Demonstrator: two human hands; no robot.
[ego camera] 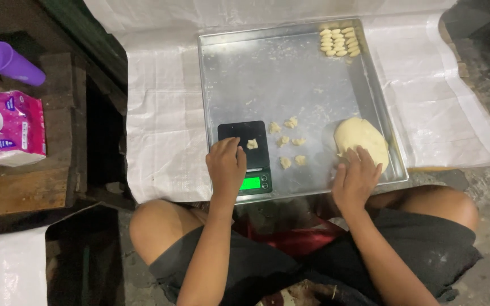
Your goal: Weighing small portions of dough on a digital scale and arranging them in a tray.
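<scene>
One small dough piece point(252, 144) sits on the black scale point(245, 153) while more is pinched off the lump.

The left hand point(226, 165) rests loosely curled on the scale beside the piece; the right hand point(356, 174) presses open fingers into the dough lump point(360, 137) on the tray point(267, 73). Keeping the left hand's weight off the platform would likely give a truer reading, with five weighed bits point(288, 141) kept apart.

Light falls from above onto the metal tray point(290, 73), whose bare floor beyond the left hand point(226, 165) and right hand point(357, 177) shows a soft, hazy sheen rather than hard glare. The white sheet point(160, 141) just outside the hands is evenly bright, while the left side and near corners sink into deep shadow. The picture is slightly soft, with wide-angle bending at its edges.
</scene>
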